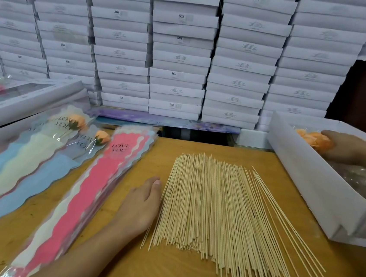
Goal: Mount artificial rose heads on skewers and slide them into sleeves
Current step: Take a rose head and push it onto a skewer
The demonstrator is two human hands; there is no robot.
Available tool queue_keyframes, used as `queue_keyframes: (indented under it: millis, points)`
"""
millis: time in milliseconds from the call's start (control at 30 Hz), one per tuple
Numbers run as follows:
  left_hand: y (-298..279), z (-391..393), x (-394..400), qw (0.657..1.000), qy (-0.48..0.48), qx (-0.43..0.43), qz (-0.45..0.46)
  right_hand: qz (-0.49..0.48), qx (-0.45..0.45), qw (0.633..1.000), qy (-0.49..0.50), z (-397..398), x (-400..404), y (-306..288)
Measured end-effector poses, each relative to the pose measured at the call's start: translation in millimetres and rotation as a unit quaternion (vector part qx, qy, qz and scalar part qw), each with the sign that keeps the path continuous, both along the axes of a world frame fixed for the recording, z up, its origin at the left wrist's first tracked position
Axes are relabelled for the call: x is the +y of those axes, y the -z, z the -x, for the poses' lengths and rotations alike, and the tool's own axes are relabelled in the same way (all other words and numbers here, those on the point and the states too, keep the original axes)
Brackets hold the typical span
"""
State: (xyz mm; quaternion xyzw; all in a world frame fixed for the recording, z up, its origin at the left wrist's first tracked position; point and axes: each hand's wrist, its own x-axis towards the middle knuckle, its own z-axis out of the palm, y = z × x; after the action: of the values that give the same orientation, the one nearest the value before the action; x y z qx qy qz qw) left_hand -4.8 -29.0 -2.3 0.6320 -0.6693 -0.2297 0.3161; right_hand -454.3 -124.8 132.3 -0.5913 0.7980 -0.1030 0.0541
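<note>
My left hand (141,204): lies flat on the surface (185,274) near its left half, fingers straight and relaxed, holding nothing; the thumb side just touches the left edge of the skewer pile
My right hand (348,147): reaches into the white box (321,189) at the right edge of the surface, fingers curled round an orange rose head (313,138) at the box's far end
Skewers (219,212): a wide loose spread of bamboo sticks across the middle of the surface, running from the far side toward the near edge, a few strays fanning toward the box
Pink sleeves (95,187): a stack printed "LOVE YOU", lying just left of my left hand, slanted toward the near left corner
Finished roses (77,122): two orange heads already in clear sleeves, at the far left corner, over pale blue and cream sleeves
Stacked boxes (181,54): white cartons walled up behind the far edge
</note>
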Motion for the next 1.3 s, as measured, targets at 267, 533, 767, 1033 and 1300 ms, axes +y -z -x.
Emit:
queue_keyframes:
  millis: [267,533,767,1033,1300]
  points:
    - [1,0,-1,1.000,-0.004,0.006,-0.003,-0.025,0.022,0.999,-0.014,-5,-13,3]
    - [-2,3,1,1.000,0.004,0.000,0.002,-0.008,0.120,0.993,0.007,5,-27,10]
    - [-3,2,2,1.000,0.011,0.004,0.002,0.028,0.114,0.993,0.011,0,-26,10]
    - [-1,2,1,1.000,0.017,-0.004,0.006,0.028,0.088,0.996,0.010,3,-26,13]
    - [-2,2,2,1.000,0.021,0.000,0.007,0.080,0.085,0.993,0.027,-2,-23,6]
